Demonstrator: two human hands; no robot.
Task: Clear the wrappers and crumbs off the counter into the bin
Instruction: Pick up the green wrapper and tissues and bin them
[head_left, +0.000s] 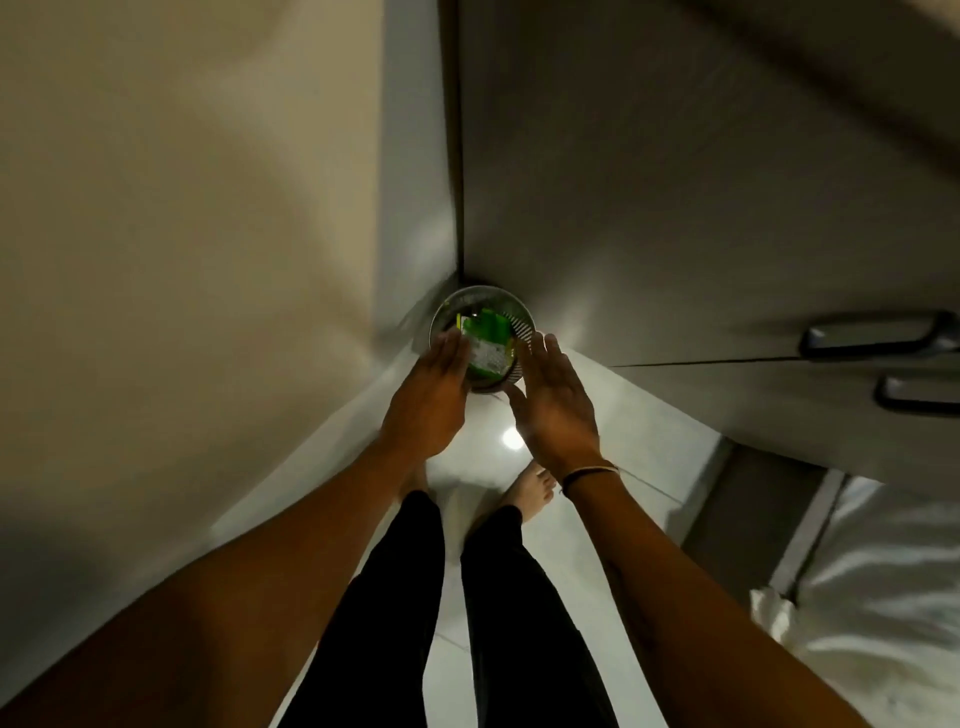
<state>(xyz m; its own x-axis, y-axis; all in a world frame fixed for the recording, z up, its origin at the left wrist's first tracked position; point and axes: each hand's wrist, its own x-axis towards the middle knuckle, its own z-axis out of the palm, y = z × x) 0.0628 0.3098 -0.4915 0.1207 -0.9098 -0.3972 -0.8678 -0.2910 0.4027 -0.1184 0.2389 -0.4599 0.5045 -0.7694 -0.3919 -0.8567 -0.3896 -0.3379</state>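
Note:
A small round metal bin (522, 319) stands on the floor in the corner between a beige wall and a grey cabinet. A green wrapper (488, 340) lies inside it, near the top. My left hand (428, 402) hovers over the bin's left rim, flat, fingers straight and together, holding nothing. My right hand (556, 405) hovers at the bin's right side, palm turned toward the left hand, also holding nothing. A gap of about a hand's width separates the two palms. The counter is not in view.
A beige wall (182, 208) rises on the left. A grey cabinet (675, 208) with two dark handles (878, 335) stands on the right. My bare feet (530, 488) stand on a glossy white tile floor (644, 441). White cloth (883, 597) lies at the lower right.

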